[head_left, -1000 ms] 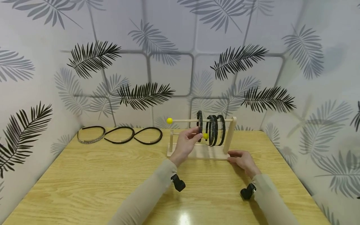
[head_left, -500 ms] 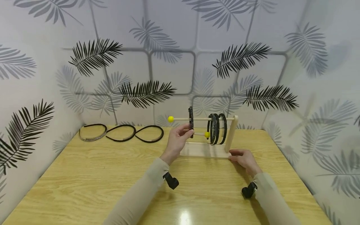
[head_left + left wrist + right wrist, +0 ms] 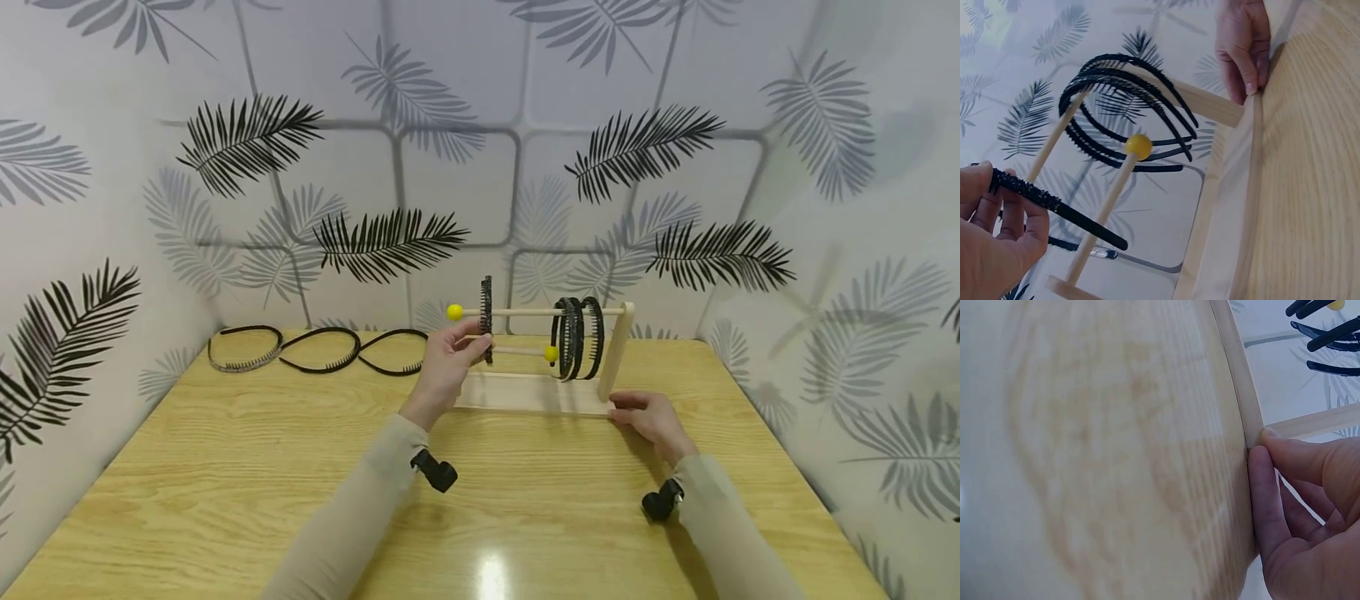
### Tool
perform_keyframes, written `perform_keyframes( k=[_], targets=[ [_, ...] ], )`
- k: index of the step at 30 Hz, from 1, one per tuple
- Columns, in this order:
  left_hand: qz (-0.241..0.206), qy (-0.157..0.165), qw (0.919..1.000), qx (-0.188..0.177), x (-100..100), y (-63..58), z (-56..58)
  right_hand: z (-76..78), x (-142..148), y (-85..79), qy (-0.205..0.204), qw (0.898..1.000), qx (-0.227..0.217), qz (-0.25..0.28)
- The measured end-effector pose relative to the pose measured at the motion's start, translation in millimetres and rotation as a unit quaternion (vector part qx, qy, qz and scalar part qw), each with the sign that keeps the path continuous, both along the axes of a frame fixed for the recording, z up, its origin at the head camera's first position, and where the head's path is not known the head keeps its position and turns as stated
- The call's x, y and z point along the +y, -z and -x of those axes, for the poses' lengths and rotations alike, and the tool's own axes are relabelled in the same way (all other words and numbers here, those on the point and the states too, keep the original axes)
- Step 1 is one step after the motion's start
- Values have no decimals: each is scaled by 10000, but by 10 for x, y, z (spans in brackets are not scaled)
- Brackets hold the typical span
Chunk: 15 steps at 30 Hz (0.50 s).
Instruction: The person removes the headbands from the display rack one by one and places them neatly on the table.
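My left hand (image 3: 442, 364) pinches a black toothed headband (image 3: 486, 304) with a sparkly covering, between thumb and fingers. The headband stands upright at the upper rod (image 3: 525, 312) of a wooden stand (image 3: 536, 397), close to the yellow ball (image 3: 454, 312) on its left end. In the left wrist view, the headband's arms (image 3: 1094, 228) lie on either side of the lower rod (image 3: 1105, 209). Several black headbands (image 3: 576, 337) hang together on the upper rod's right part. My right hand (image 3: 654, 421) grips the right corner of the stand's base, thumb and forefinger at its edge (image 3: 1254, 434).
Three more headbands lie in a row at the table's back left: a greyish one (image 3: 243, 365), a black one (image 3: 322, 369) and another black one (image 3: 393, 372), partly behind my left hand. A second yellow ball (image 3: 552, 353) caps the lower rod. A patterned wall backs the wooden table (image 3: 225, 467).
My left hand has drawn the headband leftward along the upper rod, away from the hanging group toward the yellow ball. My right hand keeps its hold on the base. The head view has tilted slightly.
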<state>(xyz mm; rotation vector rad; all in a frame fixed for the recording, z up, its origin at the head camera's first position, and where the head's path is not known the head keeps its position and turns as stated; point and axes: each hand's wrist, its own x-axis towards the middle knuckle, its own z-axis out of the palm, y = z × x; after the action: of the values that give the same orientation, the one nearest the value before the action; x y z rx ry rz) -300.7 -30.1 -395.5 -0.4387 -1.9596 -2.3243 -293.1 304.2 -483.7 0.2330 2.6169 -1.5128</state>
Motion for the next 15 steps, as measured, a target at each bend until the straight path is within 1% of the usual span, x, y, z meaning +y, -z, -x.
perform_keyframes(
  k=[4, 7, 9, 15],
  targets=[
    [-109, 41, 9993, -341, -83, -52, 4, -14, -10, -12, -13, 10000, 17, 6],
    [-29, 70, 9985, -538, -154, -86, 9, -21, -15, -19, -35, 10000, 35, -7],
    [27, 113, 9982, -597, -206, -106, 14, -25, -18, -27, -13, 10000, 32, -5],
    [202, 364, 9972, -625, -368, -149, 55, -32, -23, -35, 8, 10000, 6, 24]
  ],
)
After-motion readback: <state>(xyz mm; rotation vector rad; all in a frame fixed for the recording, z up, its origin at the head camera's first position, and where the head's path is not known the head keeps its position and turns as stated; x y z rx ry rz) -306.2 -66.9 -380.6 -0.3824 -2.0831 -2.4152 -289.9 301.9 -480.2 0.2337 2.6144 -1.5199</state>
